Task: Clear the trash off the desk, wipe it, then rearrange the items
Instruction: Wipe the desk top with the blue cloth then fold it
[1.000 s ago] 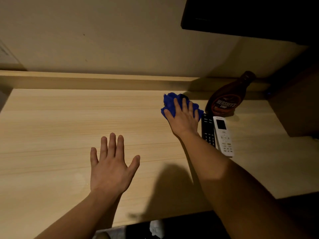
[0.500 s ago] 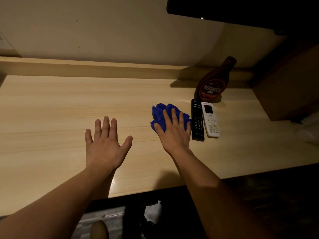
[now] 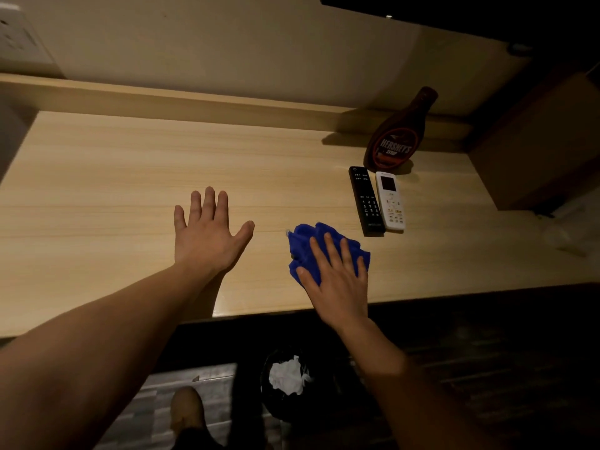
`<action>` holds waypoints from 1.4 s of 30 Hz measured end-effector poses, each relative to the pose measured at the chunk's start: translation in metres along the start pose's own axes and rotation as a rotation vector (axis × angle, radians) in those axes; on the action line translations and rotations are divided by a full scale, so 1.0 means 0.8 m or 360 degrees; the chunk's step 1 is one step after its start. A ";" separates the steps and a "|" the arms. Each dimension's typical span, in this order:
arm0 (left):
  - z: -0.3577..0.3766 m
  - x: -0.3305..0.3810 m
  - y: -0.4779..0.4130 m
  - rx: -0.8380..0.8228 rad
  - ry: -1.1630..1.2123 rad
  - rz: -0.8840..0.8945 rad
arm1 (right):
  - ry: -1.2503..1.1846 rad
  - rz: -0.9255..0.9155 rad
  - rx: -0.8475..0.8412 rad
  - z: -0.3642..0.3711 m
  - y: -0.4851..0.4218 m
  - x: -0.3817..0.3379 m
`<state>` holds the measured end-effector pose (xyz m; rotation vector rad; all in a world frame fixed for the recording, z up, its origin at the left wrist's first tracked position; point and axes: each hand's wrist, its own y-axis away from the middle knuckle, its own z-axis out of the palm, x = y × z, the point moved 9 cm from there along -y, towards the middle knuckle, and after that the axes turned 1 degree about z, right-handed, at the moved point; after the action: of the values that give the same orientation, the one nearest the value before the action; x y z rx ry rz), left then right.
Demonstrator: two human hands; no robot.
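A crumpled blue cloth (image 3: pixel 308 241) lies on the light wooden desk (image 3: pixel 113 190) near its front edge, and my right hand (image 3: pixel 336 280) presses flat on it, fingers spread over the cloth. My left hand (image 3: pixel 207 232) rests flat on the desk to the left, palm down, fingers apart, holding nothing. A black remote (image 3: pixel 365 201) and a white remote (image 3: pixel 390 201) lie side by side right of the cloth. Behind them stands a brown chocolate syrup bottle (image 3: pixel 396 138).
A dark bin (image 3: pixel 276 401) holding crumpled white paper (image 3: pixel 289 375) stands on the floor below the desk's front edge. A brown box-like block (image 3: pixel 539 141) rises at the desk's right end. A raised ledge and the wall run along the back; a dark screen hangs top right.
My right hand has dragged the blue cloth from the back of the desk, beside the bottle, toward the front edge. My left hand has stayed flat on the desk.
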<state>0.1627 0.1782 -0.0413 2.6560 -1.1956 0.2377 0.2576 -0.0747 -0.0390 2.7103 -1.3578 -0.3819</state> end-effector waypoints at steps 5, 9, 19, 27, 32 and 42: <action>-0.001 -0.004 -0.004 -0.0085 0.0035 0.0048 | -0.0184 -0.0058 -0.0038 0.004 0.036 0.007; -0.016 -0.009 0.025 -0.0138 0.0210 0.0062 | -0.0260 -0.0006 -0.0108 -0.002 0.057 0.005; -0.039 0.029 0.213 -0.0689 0.2628 -0.0924 | -0.0374 -0.0490 -0.0408 -0.059 0.103 -0.160; -0.144 -0.048 0.190 -0.0608 0.3324 -0.1026 | -0.0229 -0.0970 -0.0359 -0.135 0.084 -0.321; -0.168 -0.123 0.145 -0.0476 0.3360 -0.1090 | -0.0462 -0.0938 -0.0499 -0.154 0.026 -0.398; -0.199 -0.262 -0.007 -0.0386 0.3412 -0.1061 | -0.2520 0.0605 -0.1331 -0.060 -0.121 -0.476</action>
<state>0.0201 0.3742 0.0622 1.0007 0.3696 1.7885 0.1266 0.2860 0.0593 1.1051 -1.2106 -2.5303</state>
